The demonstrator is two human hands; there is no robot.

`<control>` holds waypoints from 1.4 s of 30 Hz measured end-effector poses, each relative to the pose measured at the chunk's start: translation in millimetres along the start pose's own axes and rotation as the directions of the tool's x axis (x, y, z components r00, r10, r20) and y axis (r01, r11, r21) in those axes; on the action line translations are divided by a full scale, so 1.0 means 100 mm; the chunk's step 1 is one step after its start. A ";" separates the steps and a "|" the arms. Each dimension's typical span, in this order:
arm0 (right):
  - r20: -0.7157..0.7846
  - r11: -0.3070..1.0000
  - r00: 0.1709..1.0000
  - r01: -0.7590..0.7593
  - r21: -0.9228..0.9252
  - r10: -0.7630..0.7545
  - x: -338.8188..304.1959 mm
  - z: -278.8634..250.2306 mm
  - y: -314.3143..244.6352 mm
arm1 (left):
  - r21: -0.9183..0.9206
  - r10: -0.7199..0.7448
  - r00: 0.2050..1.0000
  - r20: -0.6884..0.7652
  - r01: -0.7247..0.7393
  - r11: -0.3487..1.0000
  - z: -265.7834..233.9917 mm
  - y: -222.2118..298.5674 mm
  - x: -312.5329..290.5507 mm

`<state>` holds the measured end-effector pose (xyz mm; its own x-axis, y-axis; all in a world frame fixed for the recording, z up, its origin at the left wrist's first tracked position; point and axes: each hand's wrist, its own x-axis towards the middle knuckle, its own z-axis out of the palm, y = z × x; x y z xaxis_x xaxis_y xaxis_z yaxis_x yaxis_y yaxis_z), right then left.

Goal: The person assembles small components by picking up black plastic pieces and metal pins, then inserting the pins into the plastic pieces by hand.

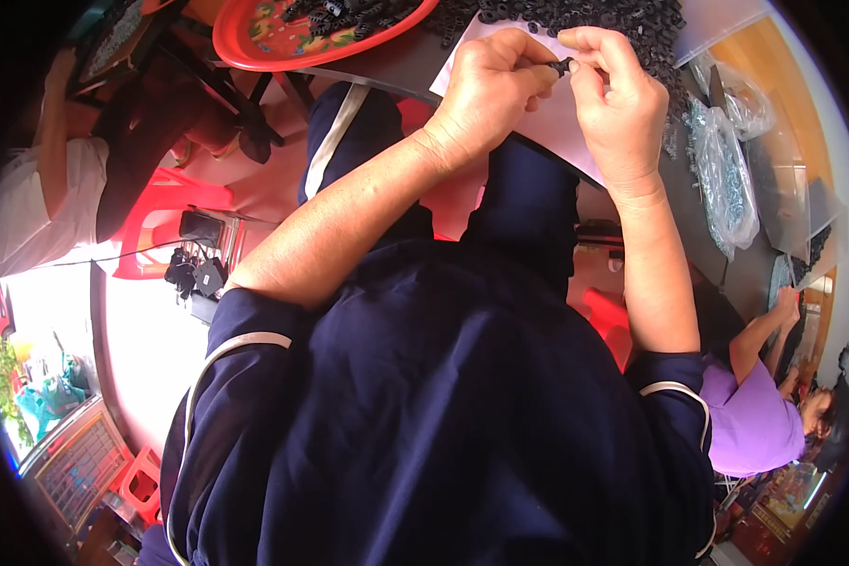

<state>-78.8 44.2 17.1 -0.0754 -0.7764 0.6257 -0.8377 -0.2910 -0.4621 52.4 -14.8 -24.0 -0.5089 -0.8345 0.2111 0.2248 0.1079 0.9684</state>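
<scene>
My left hand point(495, 90) is closed in a pinch on a small black part point(561, 67), held just above a pale sheet point(561, 123) at the table's near edge. Facing it, my right hand point(624, 108) has its thumb and forefinger closed at the other end of the same part. The fingers cover most of the part, so its exact shape cannot be made out. Just beyond both hands spreads a large heap of small black ring-like parts point(604, 17).
A red round tray point(278, 64) with more black parts stands left of the sheet. Clear plastic bags point(726, 189) of small pieces lie to the right. One person in purple point(750, 420) sits at right; another in white point(57, 198) is at left, near a red stool point(165, 212).
</scene>
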 end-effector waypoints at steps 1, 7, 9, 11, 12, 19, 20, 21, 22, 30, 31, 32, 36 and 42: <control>-0.041 0.997 0.996 0.074 -0.024 -0.075 -0.02 0.02 0.00 | -0.013 0.022 1.000 -0.015 -0.022 1.000 0.01 -0.01 0.00; -0.183 0.920 0.909 0.338 -0.197 -0.374 -0.02 0.15 0.19 | -0.022 0.051 0.997 -0.054 -0.052 0.998 0.03 -0.02 0.01; -0.195 0.920 0.906 0.339 -0.195 -0.375 -0.02 0.19 0.21 | -0.005 0.066 0.996 -0.065 -0.066 0.998 0.03 -0.03 0.02; -0.206 0.920 0.903 0.338 -0.196 -0.376 -0.02 0.21 0.22 | 0.010 0.081 0.994 -0.073 -0.081 0.997 0.02 -0.06 0.03; -0.207 0.912 0.896 0.352 -0.210 -0.393 -0.02 0.22 0.22 | 0.015 0.108 0.991 -0.078 -0.107 0.994 0.02 -0.08 0.03; -0.119 0.862 0.881 0.408 -0.302 -0.458 -0.01 0.17 0.09 | 0.051 0.151 0.977 -0.148 -0.144 0.988 0.10 -0.19 0.10; -0.119 0.862 0.881 0.407 -0.302 -0.458 -0.01 0.18 0.11 | 0.051 0.150 0.978 -0.148 -0.144 0.988 0.11 -0.20 0.11; -0.123 0.855 0.877 0.408 -0.321 -0.465 -0.03 0.19 0.16 | 0.069 0.178 0.972 -0.155 -0.169 0.983 0.12 -0.21 0.12; -0.126 0.847 0.873 0.408 -0.340 -0.471 -0.04 0.20 0.20 | 0.087 0.205 0.965 -0.161 -0.193 0.977 0.12 -0.21 0.11; -0.225 0.889 0.869 0.389 -0.241 -0.442 -0.05 0.28 0.30 | 0.221 0.279 0.942 -0.186 -0.237 0.946 0.16 -0.22 0.07; -0.248 0.936 0.903 0.334 -0.106 -0.351 -0.05 0.28 0.31 | 0.199 0.287 0.942 -0.172 -0.252 0.947 0.15 -0.19 0.06; -0.264 0.946 0.908 0.318 -0.071 -0.325 -0.07 0.29 0.31 | 0.201 0.291 0.942 -0.170 -0.256 0.946 0.13 -0.17 0.05; -0.122 0.992 0.993 0.017 0.125 -0.001 -0.14 0.16 0.19 | 0.110 0.140 0.984 -0.106 -0.128 0.986 0.08 -0.11 0.01; 0.027 0.989 0.996 -0.093 0.114 0.091 -0.08 0.01 0.12 | 0.014 0.101 0.992 -0.076 -0.100 0.995 0.07 -0.10 0.00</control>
<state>-87.6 46.0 6.0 -0.1366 -0.8141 0.5644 -0.7599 -0.2794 -0.5869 44.8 -12.2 -32.8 -0.4191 -0.8580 0.2971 0.2631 0.1984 0.9441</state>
